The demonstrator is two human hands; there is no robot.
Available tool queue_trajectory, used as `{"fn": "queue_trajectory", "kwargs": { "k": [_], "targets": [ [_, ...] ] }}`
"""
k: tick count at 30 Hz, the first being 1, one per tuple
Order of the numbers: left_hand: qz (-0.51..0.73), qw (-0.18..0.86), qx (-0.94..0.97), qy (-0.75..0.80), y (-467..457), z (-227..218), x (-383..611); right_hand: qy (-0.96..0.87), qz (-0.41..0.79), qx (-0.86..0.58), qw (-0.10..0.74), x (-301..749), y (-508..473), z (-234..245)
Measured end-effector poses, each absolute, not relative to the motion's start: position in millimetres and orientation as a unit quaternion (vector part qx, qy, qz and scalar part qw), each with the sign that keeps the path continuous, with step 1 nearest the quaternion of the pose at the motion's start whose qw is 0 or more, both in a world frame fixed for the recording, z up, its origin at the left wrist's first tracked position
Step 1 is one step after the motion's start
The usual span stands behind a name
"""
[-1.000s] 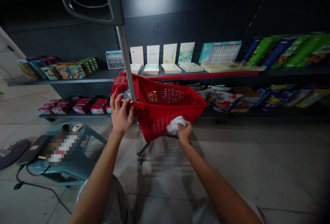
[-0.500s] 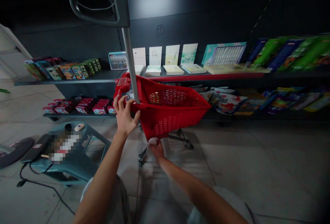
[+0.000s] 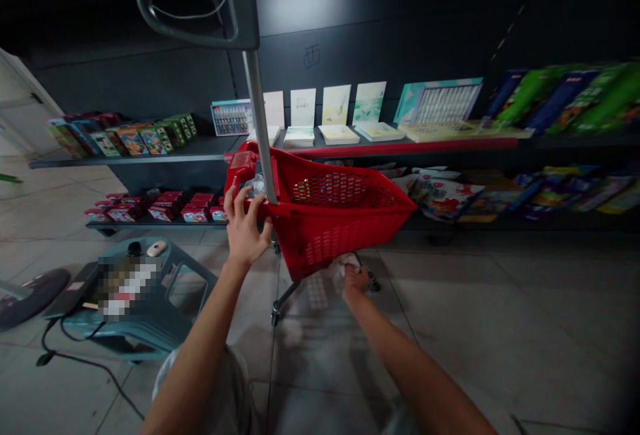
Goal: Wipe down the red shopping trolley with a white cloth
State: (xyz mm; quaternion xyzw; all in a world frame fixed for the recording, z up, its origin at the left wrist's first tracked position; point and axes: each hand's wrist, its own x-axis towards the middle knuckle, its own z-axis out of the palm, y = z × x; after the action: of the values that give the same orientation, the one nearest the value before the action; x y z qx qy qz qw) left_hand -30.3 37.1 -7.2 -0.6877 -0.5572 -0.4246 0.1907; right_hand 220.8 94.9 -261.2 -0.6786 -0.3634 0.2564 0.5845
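A red plastic shopping cart (image 3: 345, 231) with perforated basket sides stands in front of me, on a metal frame with small wheels. My left hand (image 3: 247, 238) grips the rim at its handle end, fingers curled over the edge. Low on the near side, my right hand (image 3: 357, 281) clutches a crumpled whitish cloth (image 3: 344, 264) against the basket's bottom edge; it is slightly blurred. Behind my left fingers, some clear crinkled plastic (image 3: 257, 186) shows by the handle. A grey metal pole (image 3: 260, 115) rises at that end of the cart.
Behind the cart, a dark shelf (image 3: 200, 150) bears books, boxes and bags. Snack bags (image 3: 445, 196) and red packs (image 3: 167, 205) lie on the lower level. At left, a blue-green stool (image 3: 193, 291) carries devices, with a black cable (image 3: 95, 363) trailing over the tiles.
My right hand has slid the cloth rightward along the basket's lower edge, from its near corner toward the middle. My left hand keeps its grip on the rim. The view has shifted slightly.
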Motion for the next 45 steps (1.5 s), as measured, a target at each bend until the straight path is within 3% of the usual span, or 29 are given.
{"fn": "queue_trajectory", "kwargs": {
  "k": [4, 9, 17, 21, 25, 30, 33, 39, 45],
  "targets": [
    [-0.43, 0.182, -0.705, -0.534, 38, -9, -39, -0.252, 0.222, -0.706, 0.624, 260, 124, -228],
    [-0.429, 0.181, -0.713, -0.524, 40, -9, -46, -0.302, 0.079, -0.615, 0.724, 292, 129, -163],
    [-0.467, 0.158, -0.694, -0.525, 63, -10, -69, -0.507, -0.102, -0.514, 0.685, 335, 93, -91],
    [-0.496, 0.134, -0.68, -0.523, 67, -6, -79, -0.559, -0.12, -0.511, 0.642, 348, 84, -88],
    [-0.509, 0.127, -0.654, -0.546, 57, -8, -82, -0.655, -0.088, -0.519, 0.543, 355, 85, -97],
    [-0.522, 0.195, -0.62, -0.552, 32, -17, -56, -0.717, -0.075, -0.52, 0.458, 348, 83, -106],
    [-0.465, 0.206, -0.705, -0.493, 17, -25, -19, -0.718, -0.082, -0.536, 0.436, 335, 75, -108],
    [-0.294, 0.132, -0.841, -0.434, 7, -45, 49, -0.739, -0.1, -0.523, 0.413, 311, 50, -107],
    [-0.268, 0.116, -0.822, -0.489, 14, -55, 69, -0.805, -0.046, -0.442, 0.393, 315, 31, -107]
  ]
}}
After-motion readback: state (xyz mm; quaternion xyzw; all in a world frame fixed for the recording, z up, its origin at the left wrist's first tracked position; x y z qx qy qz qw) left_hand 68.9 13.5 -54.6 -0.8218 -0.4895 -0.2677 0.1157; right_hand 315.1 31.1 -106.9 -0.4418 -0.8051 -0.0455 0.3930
